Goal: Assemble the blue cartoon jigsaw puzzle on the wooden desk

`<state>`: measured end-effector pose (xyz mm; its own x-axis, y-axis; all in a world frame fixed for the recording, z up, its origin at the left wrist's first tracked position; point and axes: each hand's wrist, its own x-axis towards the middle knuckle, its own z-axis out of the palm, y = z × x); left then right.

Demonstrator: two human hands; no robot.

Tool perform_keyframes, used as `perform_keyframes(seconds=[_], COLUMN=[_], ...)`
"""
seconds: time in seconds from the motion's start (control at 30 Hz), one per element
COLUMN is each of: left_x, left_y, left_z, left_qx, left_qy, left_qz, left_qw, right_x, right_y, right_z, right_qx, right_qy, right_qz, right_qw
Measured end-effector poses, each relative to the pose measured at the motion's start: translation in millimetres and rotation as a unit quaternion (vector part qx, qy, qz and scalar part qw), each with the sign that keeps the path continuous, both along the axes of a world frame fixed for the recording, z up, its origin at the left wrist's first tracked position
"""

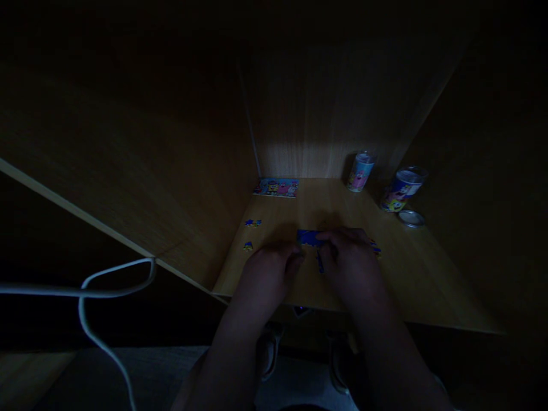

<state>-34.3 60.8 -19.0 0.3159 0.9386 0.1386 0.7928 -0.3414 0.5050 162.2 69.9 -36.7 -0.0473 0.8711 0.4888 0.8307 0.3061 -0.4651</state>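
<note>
A joined strip of blue jigsaw puzzle pieces (309, 237) lies flat on the wooden surface between my hands. My right hand (349, 257) is closed at the strip's right end, its index finger and thumb on the pieces. Just below, beside the thumb, is a separate narrow blue jigsaw piece (320, 261). My left hand (274, 265) has its fingers curled together near the strip's lower left corner; whether something small is in them is hidden in the dim light. More jigsaw pieces (375, 249) show partly behind my right hand.
Loose jigsaw pieces (252, 223) and another piece (248, 246) lie at left. A finished-looking cartoon puzzle panel (276, 187) rests at the back left. Two cartoon-printed cans (360, 172) stand at the back right, with a round lid (411, 218) beside them. A white cable (115, 293) hangs at left.
</note>
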Motion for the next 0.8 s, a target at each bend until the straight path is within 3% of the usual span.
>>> perform_keyframes(seconds=[0.2, 0.5, 0.67, 0.8], left_x=[0.1, -8.8, -28.5, -43.2], left_y=[3.5, -5.6, -9.4, -13.2], left_z=[-2.8, 10.7, 29.8, 43.2], left_qx=[0.006, -0.038, -0.045, -0.07], left_qy=[0.003, -0.032, 0.008, 0.099], left_qz=[0.001, -0.013, 0.064, 0.128], left_qw=[1.0, 0.999, 0.997, 0.984], right_x=[-0.3, 0.3, 0.4, 1.6], right_y=[0.0, -0.3, -0.6, 0.3], right_z=[0.8, -0.9, -0.1, -0.7], right_qx=[0.003, 0.004, 0.0, -0.002], right_qy=[0.005, -0.001, 0.007, 0.007], right_qz=[0.004, 0.001, -0.001, -0.001], right_qw=[1.0, 1.0, 1.0, 1.0])
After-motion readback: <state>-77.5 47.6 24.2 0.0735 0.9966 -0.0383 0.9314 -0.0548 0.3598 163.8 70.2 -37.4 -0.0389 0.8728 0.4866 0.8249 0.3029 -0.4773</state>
